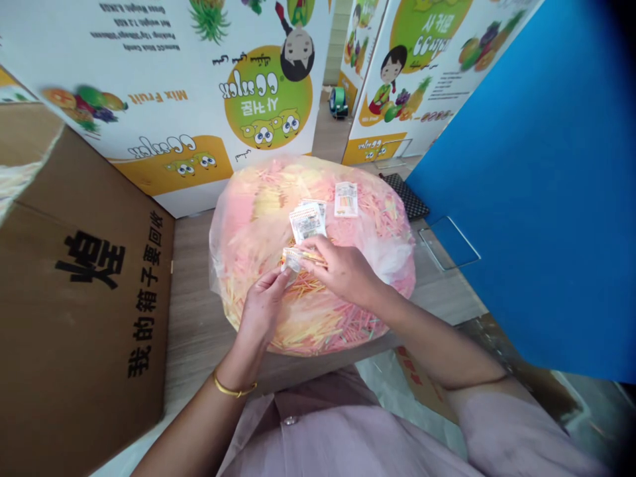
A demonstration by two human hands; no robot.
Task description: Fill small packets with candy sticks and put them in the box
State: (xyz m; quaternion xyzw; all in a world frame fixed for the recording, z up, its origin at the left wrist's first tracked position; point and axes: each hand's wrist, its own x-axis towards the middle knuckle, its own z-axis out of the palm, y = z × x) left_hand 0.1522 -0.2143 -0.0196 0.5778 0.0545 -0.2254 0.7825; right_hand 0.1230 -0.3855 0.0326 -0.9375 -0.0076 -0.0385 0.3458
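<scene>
Right now both hands work just above a big clear plastic bag (pixel 312 255) packed with thin pink, yellow and orange sticks, which lies on a wood-toned floor (pixel 193 318) between the cartons and the person's lap. The left hand (pixel 263 308), a gold bangle (pixel 234 387) on its wrist, has its fingers (pixel 272 283) closed in a pinch on a small printed packet (pixel 292 260), near the bag's middle. The right hand (pixel 345 271) is bent over from the other side, its fingers (pixel 318 248) drawn together on a few thin orange sticks (pixel 311 257) at the packet's edge; how firmly they grip is hard to tell.

Two more printed packets (pixel 307 222) lie flat on top of the bag, just beyond the hands, and a third (pixel 346 200) sits near its far edge. A brown cardboard box flap (pixel 84 298) with black Chinese characters runs along the left side. White fruit-printed cartons (pixel 173 86) stand beyond the bag, a blue board (pixel 521 185) rises on the right, and a roll of tape (pixel 338 103) sits on the floor in the gap between the cartons.
</scene>
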